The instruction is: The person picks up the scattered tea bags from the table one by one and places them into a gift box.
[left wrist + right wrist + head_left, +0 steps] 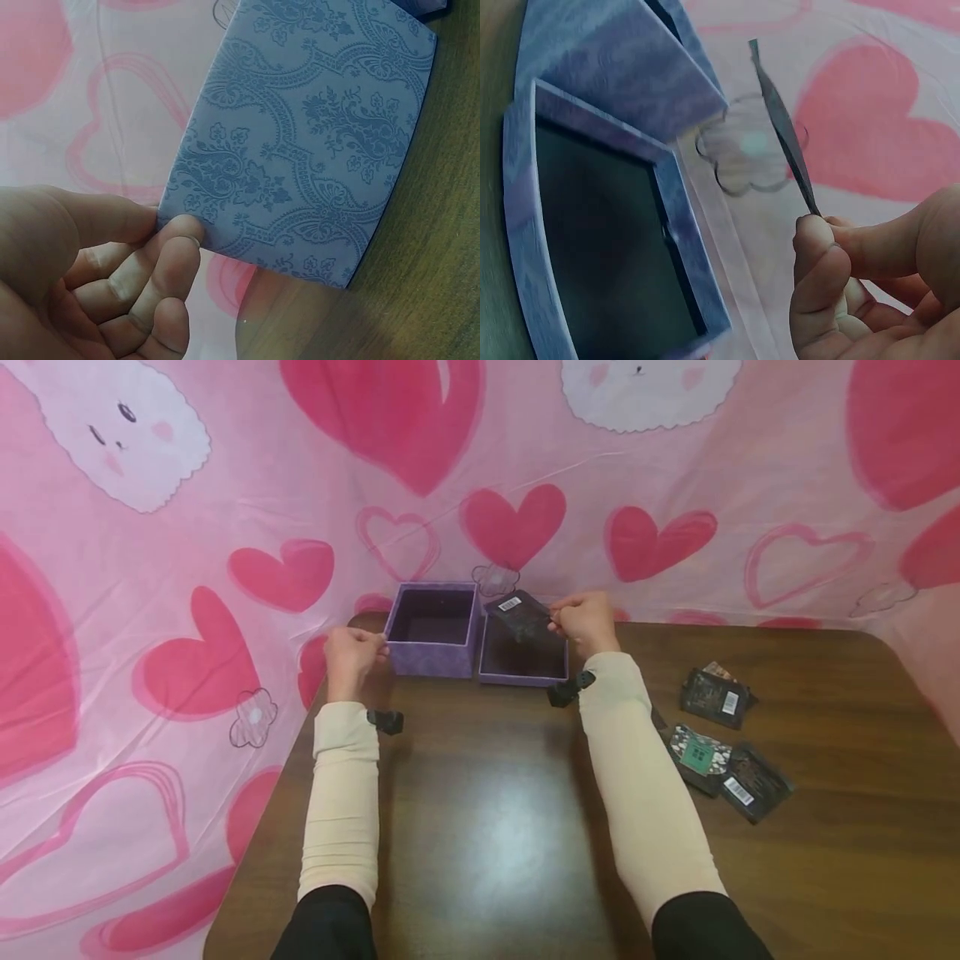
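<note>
My left hand [349, 653] pinches the near left corner of a purple patterned box [432, 658], thumb and forefinger on its rim; the left wrist view shows this grip on the box wall [300, 142] up close. The box stands upright with a dark inside. Beside it on the right lies the shallow purple lid [525, 678], its dark inner side facing up. Above the lid, my right hand [588, 620] holds a flat black sachet [521, 610] with a white barcode label by one end. Edge-on, the sachet [784, 127] looks thin in the right wrist view.
Several more sachets lie at the right of the brown wooden table [480, 843]: a black one [712, 697] on top of others, a green-labelled patterned one [699, 752], and another black one [756, 783]. A pink heart-print cloth [510, 460] hangs behind the table and along its left side.
</note>
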{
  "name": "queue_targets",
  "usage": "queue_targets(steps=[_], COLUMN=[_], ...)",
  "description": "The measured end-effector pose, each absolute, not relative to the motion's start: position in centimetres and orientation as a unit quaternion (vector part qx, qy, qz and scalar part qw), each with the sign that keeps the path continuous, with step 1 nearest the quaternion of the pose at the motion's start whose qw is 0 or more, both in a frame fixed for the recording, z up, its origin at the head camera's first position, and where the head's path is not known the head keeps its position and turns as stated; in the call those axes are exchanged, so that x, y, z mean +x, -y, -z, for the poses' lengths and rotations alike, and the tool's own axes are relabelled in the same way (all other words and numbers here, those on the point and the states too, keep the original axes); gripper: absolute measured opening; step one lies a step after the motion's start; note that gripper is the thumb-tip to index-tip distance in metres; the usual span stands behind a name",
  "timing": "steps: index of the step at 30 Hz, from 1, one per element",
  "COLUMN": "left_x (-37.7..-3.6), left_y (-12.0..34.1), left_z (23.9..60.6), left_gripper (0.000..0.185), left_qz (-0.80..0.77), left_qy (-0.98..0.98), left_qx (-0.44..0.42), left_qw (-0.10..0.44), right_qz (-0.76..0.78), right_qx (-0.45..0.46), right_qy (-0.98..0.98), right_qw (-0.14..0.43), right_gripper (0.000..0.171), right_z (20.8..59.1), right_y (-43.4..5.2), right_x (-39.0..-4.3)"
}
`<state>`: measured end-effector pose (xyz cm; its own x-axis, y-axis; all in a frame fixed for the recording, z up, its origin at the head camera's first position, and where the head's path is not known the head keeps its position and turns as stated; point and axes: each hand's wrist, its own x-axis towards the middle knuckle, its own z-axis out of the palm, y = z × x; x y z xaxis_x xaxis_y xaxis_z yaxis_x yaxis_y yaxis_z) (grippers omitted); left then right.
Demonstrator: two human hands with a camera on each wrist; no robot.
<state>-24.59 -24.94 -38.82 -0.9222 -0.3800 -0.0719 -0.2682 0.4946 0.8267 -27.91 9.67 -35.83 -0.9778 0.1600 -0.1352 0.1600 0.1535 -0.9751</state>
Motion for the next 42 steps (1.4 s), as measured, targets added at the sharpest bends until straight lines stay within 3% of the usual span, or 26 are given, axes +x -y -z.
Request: queue_targets(steps=[14,29,42], left_x=[-24.8,-24.5,-24.6], left_y=[23.8,22.7,22.4], left_z=[39.2,39.7,39.5], left_gripper=[0.021,0.022,0.022], left_qz=[0.477,0.497,0.499], left_qy=[0.854,0.843,0.843], left_qx=[0.192,0.186,0.182], left_qw=[0.077,0.081,0.084], right_qz=[0.654,0.636,0.637], right_qx=[0.087,0.100,0.068], right_qy=[-0.751,-0.766,-0.766], right_qw=[0.025,0.008,0.042], right_gripper=[0.020,0.015,0.020], right_z=[34.9,34.7,36.0], right_y=[-4.5,-0.2,-1.8], right_x=[-28.9,-29.5,-29.2])
